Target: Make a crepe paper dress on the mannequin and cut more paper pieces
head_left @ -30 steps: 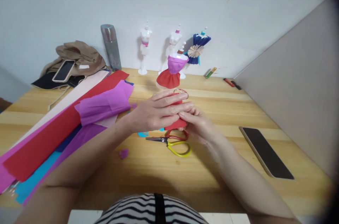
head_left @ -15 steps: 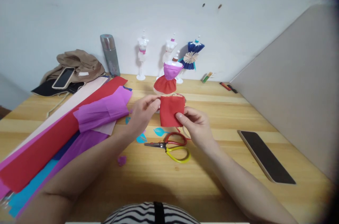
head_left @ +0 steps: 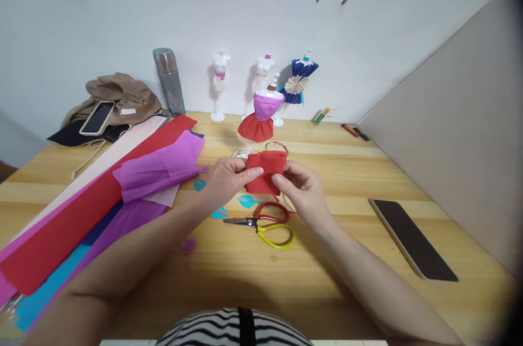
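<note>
A small red piece of crepe paper [head_left: 267, 163] is held up over the table between both hands. My left hand [head_left: 229, 178] pinches its left side, thumb lying across the front. My right hand [head_left: 304, 188] grips the right side with the thumb in front and fingers behind. Below lie scissors [head_left: 261, 224] with one red and one yellow handle, blades to the left. Blue leaf-shaped cutouts [head_left: 246, 201] are scattered near them. Behind the hands stands a small mannequin [head_left: 266, 109] in a purple top and red skirt.
Long rolls of coloured paper [head_left: 81, 212] cover the left side. White mannequins [head_left: 220, 71], a blue-dressed mannequin [head_left: 300, 82] and a steel flask [head_left: 169, 82] stand along the wall. A dark phone [head_left: 412, 240] lies right. Ribbon or wire coils [head_left: 277, 146] sit behind the hands.
My left hand has moved right, from the upper left corner of the red paper onto its front. The paper's upper part now looks folded or creased. My right hand keeps its grip.
</note>
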The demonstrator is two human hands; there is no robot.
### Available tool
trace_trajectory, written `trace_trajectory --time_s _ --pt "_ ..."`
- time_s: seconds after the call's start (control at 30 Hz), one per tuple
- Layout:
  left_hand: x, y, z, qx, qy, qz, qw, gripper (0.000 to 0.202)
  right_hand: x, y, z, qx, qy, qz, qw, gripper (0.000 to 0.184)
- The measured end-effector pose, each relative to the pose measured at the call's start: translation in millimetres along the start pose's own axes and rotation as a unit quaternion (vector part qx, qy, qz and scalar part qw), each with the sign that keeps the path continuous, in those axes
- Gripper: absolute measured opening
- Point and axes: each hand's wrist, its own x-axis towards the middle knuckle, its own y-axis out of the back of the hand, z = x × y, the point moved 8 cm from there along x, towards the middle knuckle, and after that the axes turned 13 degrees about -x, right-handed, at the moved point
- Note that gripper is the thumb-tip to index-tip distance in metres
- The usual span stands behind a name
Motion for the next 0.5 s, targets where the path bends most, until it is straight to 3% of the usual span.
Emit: trace_trajectory --time_s 0.27,0.37,0.5 --pt "-4 -10.7 1 -0.079 0.045 -0.049 0.995 0.036 2 3 8 0.045 -0.053 0.019 0.997 0.029" --pt "-4 -10.6 3 -0.089 0.040 -0.039 0.994 0.034 1 1 10 0.051 -0.063 0.017 0.997 0.031" --pt "-2 -5.4 4 -0.085 0.035 -0.013 0.996 0.028 4 -1 5 0.010 -0.064 -0.055 0.996 0.037"
